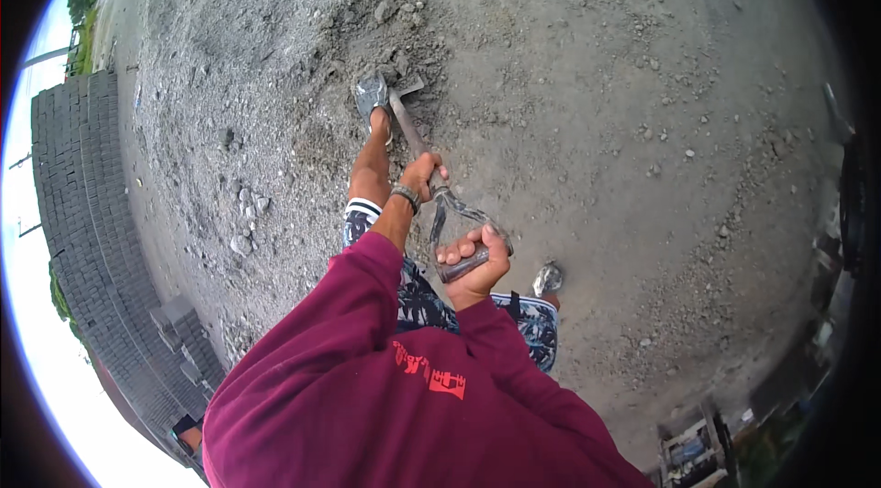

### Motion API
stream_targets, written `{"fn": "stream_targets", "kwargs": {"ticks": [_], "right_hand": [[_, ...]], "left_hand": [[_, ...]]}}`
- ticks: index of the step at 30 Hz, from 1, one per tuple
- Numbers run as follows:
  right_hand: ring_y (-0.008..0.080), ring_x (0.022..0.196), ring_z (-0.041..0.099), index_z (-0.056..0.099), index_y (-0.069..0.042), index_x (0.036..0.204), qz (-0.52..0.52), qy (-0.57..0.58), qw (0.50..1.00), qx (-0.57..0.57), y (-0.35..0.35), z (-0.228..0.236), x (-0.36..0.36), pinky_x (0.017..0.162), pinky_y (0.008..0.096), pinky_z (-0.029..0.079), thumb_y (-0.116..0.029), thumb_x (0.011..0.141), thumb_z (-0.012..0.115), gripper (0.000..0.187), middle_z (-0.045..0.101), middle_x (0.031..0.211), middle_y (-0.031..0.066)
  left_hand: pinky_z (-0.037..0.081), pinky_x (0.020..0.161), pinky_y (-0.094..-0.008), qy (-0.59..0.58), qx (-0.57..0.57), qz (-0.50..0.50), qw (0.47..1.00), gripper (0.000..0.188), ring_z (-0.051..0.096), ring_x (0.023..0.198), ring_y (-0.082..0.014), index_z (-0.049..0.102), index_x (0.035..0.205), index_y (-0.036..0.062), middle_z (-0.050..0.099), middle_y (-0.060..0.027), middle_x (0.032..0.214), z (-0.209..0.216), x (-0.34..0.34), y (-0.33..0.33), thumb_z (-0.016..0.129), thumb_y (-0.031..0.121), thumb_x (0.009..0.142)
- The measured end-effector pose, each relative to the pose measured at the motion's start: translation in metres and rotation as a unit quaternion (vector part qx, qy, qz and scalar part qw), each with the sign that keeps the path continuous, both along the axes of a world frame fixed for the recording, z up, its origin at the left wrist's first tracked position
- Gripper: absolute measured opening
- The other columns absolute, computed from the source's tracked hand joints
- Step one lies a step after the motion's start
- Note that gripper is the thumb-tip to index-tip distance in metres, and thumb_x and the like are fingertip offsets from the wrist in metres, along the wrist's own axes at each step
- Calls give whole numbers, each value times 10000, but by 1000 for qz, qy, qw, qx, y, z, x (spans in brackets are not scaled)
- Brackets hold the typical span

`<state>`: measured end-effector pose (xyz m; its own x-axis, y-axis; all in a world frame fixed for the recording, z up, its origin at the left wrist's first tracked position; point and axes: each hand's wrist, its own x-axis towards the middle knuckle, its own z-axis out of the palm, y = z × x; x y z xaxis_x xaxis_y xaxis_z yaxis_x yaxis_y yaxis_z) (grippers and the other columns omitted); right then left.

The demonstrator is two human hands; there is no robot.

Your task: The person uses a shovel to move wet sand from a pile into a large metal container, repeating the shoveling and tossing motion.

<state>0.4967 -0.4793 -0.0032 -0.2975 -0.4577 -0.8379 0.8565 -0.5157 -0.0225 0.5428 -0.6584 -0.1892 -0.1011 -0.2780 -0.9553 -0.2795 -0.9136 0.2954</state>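
A shovel (410,124) with a wooden shaft and a D-shaped handle slants up from the ground toward me. My left hand (424,178), with a wristband or watch at the wrist, is wrapped round the shaft just below the handle's fork. The crossbar of the handle is gripped by my right hand (477,263), fingers curled over it. The upper edge of the blade (410,85) shows; its lower part is hidden in the soil. My left shoe (371,94) is right beside the blade; whether it presses on it, I cannot tell.
Loose grey soil and clods (390,11) lie beyond the blade. Several stones (248,204) lie to the left. Long stacks of grey blocks (83,185) stand at the far left. My right shoe (548,279) is planted farther back. A wooden frame (693,451) stands at lower right.
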Motion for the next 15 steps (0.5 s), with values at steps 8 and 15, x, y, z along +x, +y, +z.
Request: {"fn": "stream_targets", "kwargs": {"ticks": [8,15], "right_hand": [[202,484,481,538,-108,786,-1,22,1000,-4,6,-55,47,540,430,452,-329,843,580,232,472,579,16],[225,476,506,535,-72,825,71,8,956,285,90,-171,55,489,378,495,-219,804,622,173,492,605,65]], "left_hand": [[520,477,-390,10,76,-95,993,128,567,501,-242,563,776,13,589,-98,642,-56,25,-21,592,132,814],[565,621,-526,-104,52,-202,972,371,672,741,-305,573,1018,-39,642,-137,832,-130,9,-9,684,267,842]]}}
